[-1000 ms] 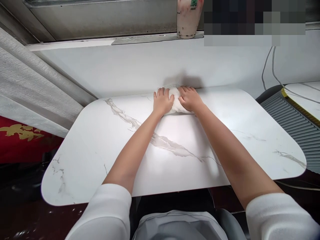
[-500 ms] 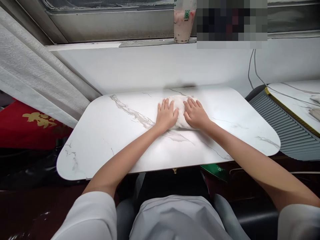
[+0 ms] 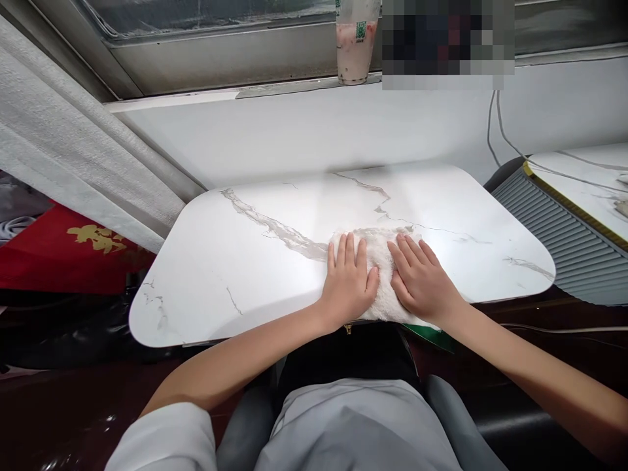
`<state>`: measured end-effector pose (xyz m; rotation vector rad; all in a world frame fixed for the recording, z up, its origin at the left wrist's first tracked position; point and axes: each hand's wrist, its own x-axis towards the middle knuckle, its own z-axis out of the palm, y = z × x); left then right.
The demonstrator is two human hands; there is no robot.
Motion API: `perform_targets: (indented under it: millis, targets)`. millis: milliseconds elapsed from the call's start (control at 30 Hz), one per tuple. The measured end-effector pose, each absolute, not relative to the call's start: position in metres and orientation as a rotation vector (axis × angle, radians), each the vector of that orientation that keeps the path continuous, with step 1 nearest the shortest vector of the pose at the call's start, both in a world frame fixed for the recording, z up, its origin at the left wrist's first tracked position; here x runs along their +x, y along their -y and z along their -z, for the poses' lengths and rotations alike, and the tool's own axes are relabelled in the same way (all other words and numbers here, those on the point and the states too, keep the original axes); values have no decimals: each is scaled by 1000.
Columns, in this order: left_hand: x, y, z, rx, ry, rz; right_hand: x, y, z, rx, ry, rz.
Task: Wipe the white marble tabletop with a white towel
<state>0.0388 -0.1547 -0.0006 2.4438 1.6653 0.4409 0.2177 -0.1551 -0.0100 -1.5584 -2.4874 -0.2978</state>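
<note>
A fluffy white cloth [image 3: 384, 252] lies on the white marble-patterned table [image 3: 275, 294], at its front edge. My left hand [image 3: 349, 278] presses flat on the cloth's left part, fingers stretched forward. On the right part rests my right hand [image 3: 419, 275], also flat, with its fingers pointing forward and left. Between the two hands a strip of the cloth shows. The cloth's near edge reaches the table's front edge beneath my palms.
A cup with a pink drink [image 3: 356, 52] stands on the window ledge behind the table. White curtains [image 3: 73, 137] hang at left, above a red cloth with gold print [image 3: 73, 255]. A grey ribbed panel [image 3: 554, 242] and cables [image 3: 490, 131] are at right.
Both hands have drawn the cloth from the back of the table toward me, to the front edge. The view has shifted slightly.
</note>
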Motion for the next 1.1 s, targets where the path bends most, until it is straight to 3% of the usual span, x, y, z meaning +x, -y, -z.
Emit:
perform_targets:
  millis: [200,633,1100]
  targets:
    - [53,118,-1,2418,-1668,-380,225,117,8,-1580,2484,331]
    - [78,-77,2,2342,-1795,-523,231,-71,8,-1737,2319,260]
    - [85,-75,3,2295,-1853,-533,238,-83,13,-1689,2304,200]
